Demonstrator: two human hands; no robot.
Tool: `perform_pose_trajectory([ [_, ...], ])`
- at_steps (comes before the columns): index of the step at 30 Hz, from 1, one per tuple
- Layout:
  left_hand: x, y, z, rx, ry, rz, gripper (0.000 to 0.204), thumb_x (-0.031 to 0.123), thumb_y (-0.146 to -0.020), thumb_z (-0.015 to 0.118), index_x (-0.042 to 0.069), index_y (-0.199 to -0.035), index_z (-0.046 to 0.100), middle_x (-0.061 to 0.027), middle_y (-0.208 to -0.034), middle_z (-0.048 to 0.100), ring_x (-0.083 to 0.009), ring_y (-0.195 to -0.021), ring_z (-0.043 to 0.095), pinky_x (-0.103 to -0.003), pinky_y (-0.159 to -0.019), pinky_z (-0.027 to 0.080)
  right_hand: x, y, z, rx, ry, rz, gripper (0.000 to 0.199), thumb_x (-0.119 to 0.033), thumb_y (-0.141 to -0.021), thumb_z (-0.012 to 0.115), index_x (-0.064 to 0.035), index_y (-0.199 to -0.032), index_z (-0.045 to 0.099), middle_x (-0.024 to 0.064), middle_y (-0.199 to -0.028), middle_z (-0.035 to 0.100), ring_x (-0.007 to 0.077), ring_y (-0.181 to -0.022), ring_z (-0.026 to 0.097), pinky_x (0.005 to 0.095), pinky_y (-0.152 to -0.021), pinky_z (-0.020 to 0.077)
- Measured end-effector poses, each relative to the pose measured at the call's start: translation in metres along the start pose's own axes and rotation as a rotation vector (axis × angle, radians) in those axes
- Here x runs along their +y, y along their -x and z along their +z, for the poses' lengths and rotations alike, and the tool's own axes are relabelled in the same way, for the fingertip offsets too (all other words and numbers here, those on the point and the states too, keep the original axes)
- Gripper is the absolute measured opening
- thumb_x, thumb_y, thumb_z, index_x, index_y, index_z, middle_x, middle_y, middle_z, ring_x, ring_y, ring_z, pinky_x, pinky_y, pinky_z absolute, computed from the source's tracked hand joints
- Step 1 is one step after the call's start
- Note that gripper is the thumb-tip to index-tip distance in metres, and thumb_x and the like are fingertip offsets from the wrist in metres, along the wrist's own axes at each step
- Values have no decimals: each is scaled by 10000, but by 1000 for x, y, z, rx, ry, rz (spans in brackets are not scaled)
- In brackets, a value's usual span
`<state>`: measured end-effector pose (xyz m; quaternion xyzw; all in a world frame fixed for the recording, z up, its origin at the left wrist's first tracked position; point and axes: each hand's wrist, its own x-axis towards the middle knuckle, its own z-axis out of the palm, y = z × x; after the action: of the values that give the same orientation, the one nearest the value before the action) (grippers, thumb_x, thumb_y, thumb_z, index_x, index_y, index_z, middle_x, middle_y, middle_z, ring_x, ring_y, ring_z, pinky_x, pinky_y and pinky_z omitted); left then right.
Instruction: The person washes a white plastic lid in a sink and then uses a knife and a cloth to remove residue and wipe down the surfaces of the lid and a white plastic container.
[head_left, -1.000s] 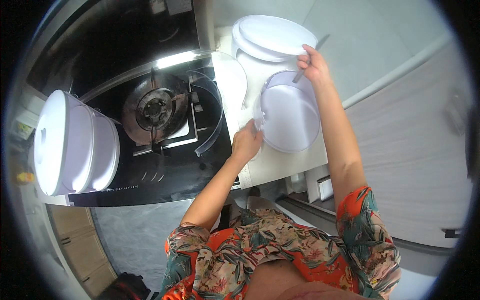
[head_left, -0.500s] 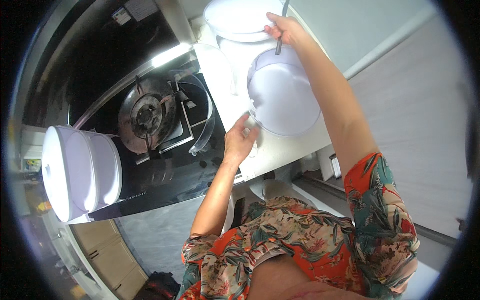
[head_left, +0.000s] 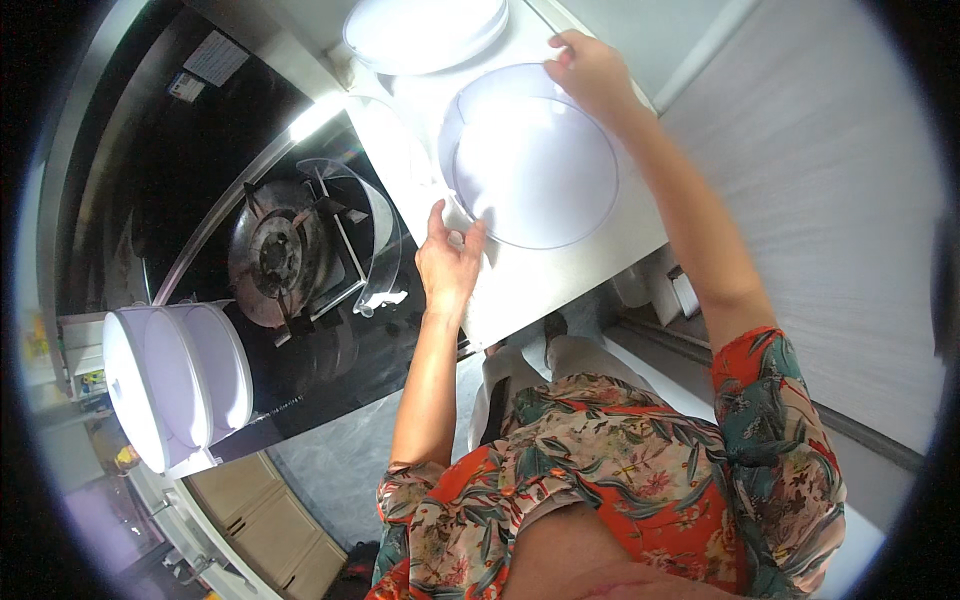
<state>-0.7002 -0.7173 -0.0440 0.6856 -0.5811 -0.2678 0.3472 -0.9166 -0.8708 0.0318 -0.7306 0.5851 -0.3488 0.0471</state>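
Between the spread left hand (head_left: 450,265) and the curled right hand (head_left: 595,82), its grip not discernible, the round white plastic container (head_left: 535,175) was left uncovered on the white tabletop (head_left: 525,290), a clear curved plastic strip (head_left: 386,228) already laid leftward of both.

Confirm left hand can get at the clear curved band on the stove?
Likely yes: the band lies just left of the left hand, with nothing visible between them, though whether the fingers are empty is hard to tell.
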Motion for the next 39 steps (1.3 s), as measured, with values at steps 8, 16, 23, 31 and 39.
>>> perform_pose_trajectory([
  [8, -7, -31, 19, 46, -277, 79, 569, 235, -800, 516, -110, -1213, 333, -191, -612, 582, -343, -617, 597, -403, -622, 473, 46, 4, 2, -241, 400, -35, 244, -194, -737, 629, -46, -923, 574, 135, -811, 615, 288, -764, 600, 383, -657, 480],
  [16, -15, -38, 35, 88, -357, 19, 495, 132, -784, 466, -103, -1202, 344, -214, -619, 579, -360, -625, 589, -417, -625, 464, 66, 38, 3, -219, 151, 156, 271, -173, -747, 605, -40, -976, 550, 166, -843, 619, 321, -798, 596, 394, -696, 470],
  [23, -19, -39, 34, 116, -339, -21, 496, 131, -778, 471, -99, -1201, 352, -211, -624, 580, -358, -621, 588, -416, -626, 460, 49, 97, -4, -147, 15, 303, 374, -162, -746, 586, -23, -1081, 497, 195, -844, 615, 352, -765, 598, 403, -706, 467],
  [31, -28, -41, 39, 156, -349, 56, 502, 126, -775, 460, -82, -1217, 342, -215, -618, 577, -368, -621, 584, -423, -626, 458, 13, 146, 1, -120, -109, 409, 580, -65, -717, 552, -45, -1260, 349, 191, -690, 575, 323, -643, 589, 367, -602, 452],
  [39, -33, -40, 37, 146, -305, 57, 437, 128, -779, 447, -69, -1164, 384, -226, -616, 571, -378, -621, 581, -437, -628, 455, 7, 160, -43, -92, -291, 386, 503, -46, -732, 526, -73, -1223, 422, 134, -583, 553, 218, -517, 553, 318, -522, 428],
])
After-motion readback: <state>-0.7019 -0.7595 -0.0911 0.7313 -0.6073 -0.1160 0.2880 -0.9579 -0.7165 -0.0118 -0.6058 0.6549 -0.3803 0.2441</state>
